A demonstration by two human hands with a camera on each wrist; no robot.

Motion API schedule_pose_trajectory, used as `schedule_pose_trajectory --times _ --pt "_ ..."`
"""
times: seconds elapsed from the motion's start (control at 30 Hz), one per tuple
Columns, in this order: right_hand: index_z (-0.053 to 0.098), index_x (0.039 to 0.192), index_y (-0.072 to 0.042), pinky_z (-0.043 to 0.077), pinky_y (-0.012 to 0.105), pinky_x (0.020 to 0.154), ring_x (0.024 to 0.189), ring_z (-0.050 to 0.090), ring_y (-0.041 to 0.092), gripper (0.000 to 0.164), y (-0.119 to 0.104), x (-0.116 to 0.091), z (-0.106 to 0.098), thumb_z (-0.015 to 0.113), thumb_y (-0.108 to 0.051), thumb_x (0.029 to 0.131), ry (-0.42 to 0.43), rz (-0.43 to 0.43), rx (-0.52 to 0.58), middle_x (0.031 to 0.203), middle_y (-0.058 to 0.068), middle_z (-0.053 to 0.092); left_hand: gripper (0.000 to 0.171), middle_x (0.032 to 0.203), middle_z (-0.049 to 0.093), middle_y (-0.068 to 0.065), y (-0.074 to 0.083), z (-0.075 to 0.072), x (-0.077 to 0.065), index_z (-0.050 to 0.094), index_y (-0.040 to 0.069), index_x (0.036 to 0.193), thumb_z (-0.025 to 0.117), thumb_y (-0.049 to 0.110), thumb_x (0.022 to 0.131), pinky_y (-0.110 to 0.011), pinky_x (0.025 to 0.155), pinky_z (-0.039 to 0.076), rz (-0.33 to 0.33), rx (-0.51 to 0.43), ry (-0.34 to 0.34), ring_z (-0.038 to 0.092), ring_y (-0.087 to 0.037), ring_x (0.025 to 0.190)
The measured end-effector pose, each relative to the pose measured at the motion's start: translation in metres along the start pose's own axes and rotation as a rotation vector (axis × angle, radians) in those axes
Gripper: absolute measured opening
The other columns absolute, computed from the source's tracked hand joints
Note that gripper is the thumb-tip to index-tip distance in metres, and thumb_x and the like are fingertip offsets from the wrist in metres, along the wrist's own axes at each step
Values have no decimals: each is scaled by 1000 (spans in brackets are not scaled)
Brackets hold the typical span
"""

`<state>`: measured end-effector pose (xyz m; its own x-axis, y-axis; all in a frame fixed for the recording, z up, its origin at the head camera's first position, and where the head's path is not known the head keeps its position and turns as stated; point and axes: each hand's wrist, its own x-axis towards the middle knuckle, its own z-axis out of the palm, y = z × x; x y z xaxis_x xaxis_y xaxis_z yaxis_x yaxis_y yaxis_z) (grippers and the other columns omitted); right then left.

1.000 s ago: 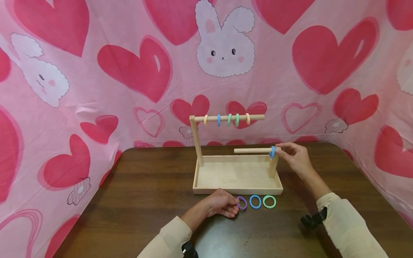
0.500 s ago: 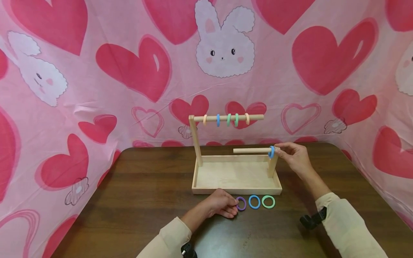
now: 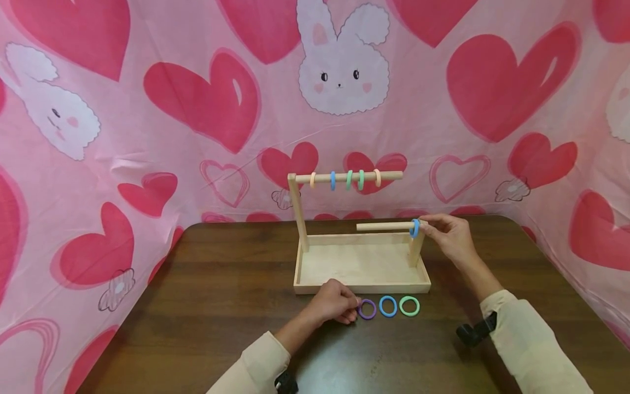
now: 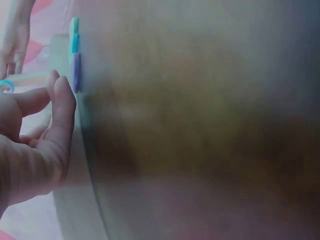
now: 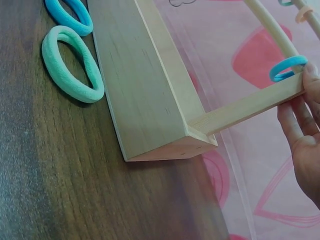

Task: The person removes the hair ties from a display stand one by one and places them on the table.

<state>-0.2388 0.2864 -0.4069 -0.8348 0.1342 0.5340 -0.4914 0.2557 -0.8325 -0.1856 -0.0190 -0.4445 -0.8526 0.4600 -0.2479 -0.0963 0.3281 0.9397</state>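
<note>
In the head view the left hand [image 3: 334, 302] is at the left edge of a purple hair tie [image 3: 373, 316] lying on the table. Its thumb and a finger come close together in the left wrist view, beside the edge-on purple hair tie [image 4: 76, 72]; whether they pinch it is unclear. The right hand [image 3: 451, 239] grips the top of the short right post [image 5: 250, 109] of a wooden stand. Against that post a blue hair tie [image 3: 415, 228] hangs around the lower rod [image 3: 384, 226], close to the fingertips.
A blue hair tie [image 3: 388, 314] and a green hair tie [image 3: 409, 313] lie right of the purple one. Several more hang on the upper rod [image 3: 391, 175], held by a tall left post [image 3: 298, 213]. The stand's shallow tray [image 3: 361, 288] sits behind the row.
The left hand has drawn slightly left, uncovering more of the purple hair tie's left side. The right hand stays at the post. The head view has shifted a little.
</note>
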Motion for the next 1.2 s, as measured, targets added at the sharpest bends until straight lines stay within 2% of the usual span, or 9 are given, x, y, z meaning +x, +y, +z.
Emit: schedule_pose_trajectory --times 0.1,0.2,0.37,0.5,0.67,0.87,1.07,1.2 --pt "74 101 10 51 7 64 74 65 -11 16 0 0 1 68 15 87 3 -5 18 83 -27 73 17 58 64 -4 6 1 6 75 -9 87 70 6 93 -20 47 55 74 47 43 59 -5 47" --pt "72 102 14 51 7 64 74 66 -11 16 -1 1 1 69 14 87 7 -13 10 84 -27 73 15 62 70 -9 19 5 15 76 -6 90 72 8 92 -18 47 51 178 110 100 59 -4 48" --pt "70 104 16 52 7 67 74 66 -11 17 -1 0 0 69 14 87 19 -10 9 83 -27 73 12 77 77 -12 47 23 36 76 2 94 72 13 91 -16 49 48 344 207 220 62 1 53" --pt "71 104 14 53 7 69 76 67 -10 17 0 0 -1 69 13 88 15 0 14 84 -26 74 11 81 78 -9 65 39 53 77 6 95 74 15 89 -13 53 48 412 225 319 62 4 60" --pt "74 104 11 53 7 68 77 67 -10 16 -1 1 0 69 13 88 0 3 45 85 -25 75 13 82 77 -10 79 55 69 77 6 98 75 13 87 -10 56 49 476 181 401 61 4 60" --pt "75 103 8 52 7 68 78 67 -10 17 0 1 0 69 13 88 -6 5 64 87 -24 75 15 83 78 -9 83 70 84 77 6 99 75 11 85 -8 57 48 493 126 445 60 7 59" --pt "74 103 8 53 7 72 84 68 -10 16 1 1 0 68 12 89 -26 8 91 92 -24 76 13 84 79 -8 83 78 93 77 5 99 75 11 87 -6 58 48 543 149 510 68 0 64" --pt "75 102 5 53 7 70 83 68 -9 17 1 1 -1 68 12 89 -22 10 111 92 -23 76 15 84 80 -6 85 81 96 79 4 100 76 13 88 -4 60 47 558 228 543 72 -5 69"
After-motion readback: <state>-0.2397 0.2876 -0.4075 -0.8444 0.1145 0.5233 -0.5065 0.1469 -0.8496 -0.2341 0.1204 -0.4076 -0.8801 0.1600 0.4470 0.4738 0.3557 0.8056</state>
